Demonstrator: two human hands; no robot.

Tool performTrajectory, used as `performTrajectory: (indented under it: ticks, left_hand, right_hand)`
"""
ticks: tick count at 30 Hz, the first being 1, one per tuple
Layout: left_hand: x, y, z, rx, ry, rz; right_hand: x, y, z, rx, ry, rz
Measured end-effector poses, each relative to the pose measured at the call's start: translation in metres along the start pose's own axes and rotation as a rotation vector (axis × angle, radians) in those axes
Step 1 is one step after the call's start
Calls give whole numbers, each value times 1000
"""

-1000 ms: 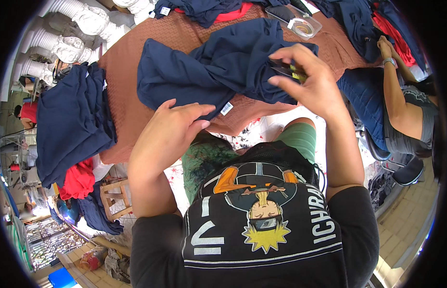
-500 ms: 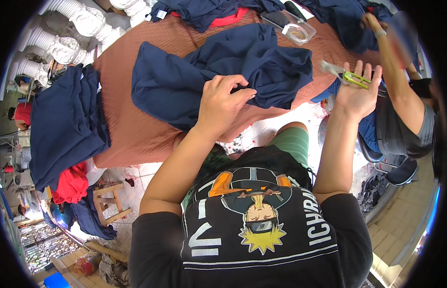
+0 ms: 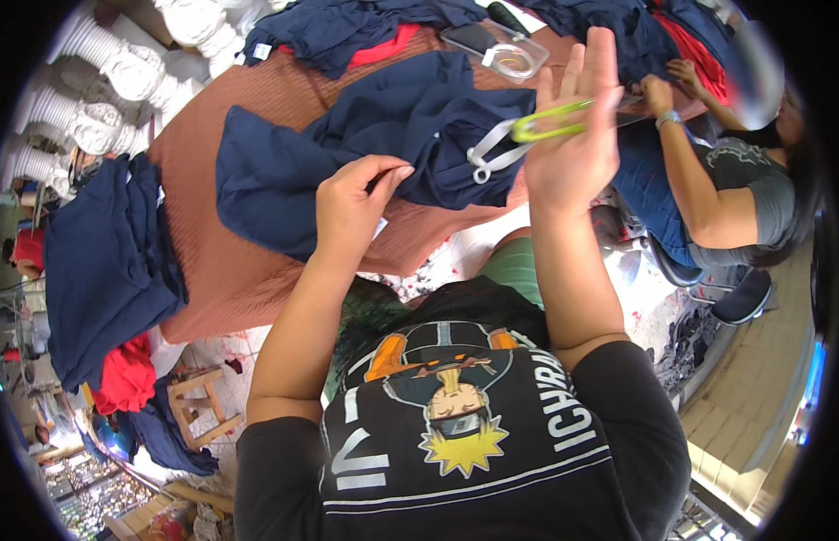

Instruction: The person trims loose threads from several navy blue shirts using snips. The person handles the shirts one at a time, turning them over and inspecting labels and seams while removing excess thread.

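Observation:
A dark navy garment [image 3: 374,117] lies bunched on the brown cloth-covered table in front of me. My left hand [image 3: 352,198] is over its near edge, thumb and fingertips pressed together; what they pinch, if anything, is too small to make out. A small white tag shows beside that wrist. My right hand [image 3: 577,135] is raised over the garment's right end, its long fingers stretched up. Small scissors [image 3: 545,123] with yellow-green handles are held in it, their parted grey ends pointing left over the garment.
Stacked navy garments [image 3: 108,261] hang over the table's left edge, above red cloth [image 3: 126,374] and a wooden stool [image 3: 198,406]. A clear plastic box [image 3: 509,59] sits at the back. On the right, a co-worker [image 3: 726,189] handles navy and red cloth. White ornate columns [image 3: 104,63] stand far left.
My right hand has moved left with the scissors, from beyond the table's right edge to over the garment. My left hand has shifted slightly left and down. The co-worker's hands have lowered.

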State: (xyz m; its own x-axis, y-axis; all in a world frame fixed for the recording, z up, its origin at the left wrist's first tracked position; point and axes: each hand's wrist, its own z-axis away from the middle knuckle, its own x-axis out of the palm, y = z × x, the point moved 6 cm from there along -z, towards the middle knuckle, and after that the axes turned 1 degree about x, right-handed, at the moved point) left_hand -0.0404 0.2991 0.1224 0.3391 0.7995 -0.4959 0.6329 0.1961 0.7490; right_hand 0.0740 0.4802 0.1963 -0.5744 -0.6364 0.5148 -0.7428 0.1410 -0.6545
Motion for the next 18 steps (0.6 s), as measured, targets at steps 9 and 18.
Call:
performTrajectory:
  ticks: [9,18]
  left_hand:
    - [3,16,-7,172,20,-37]
    - [-3,13,-2,156,-5,-67]
  right_hand:
    - [-85,29,-31,295,297,15]
    - [-31,19,-18,-230,-485,957]
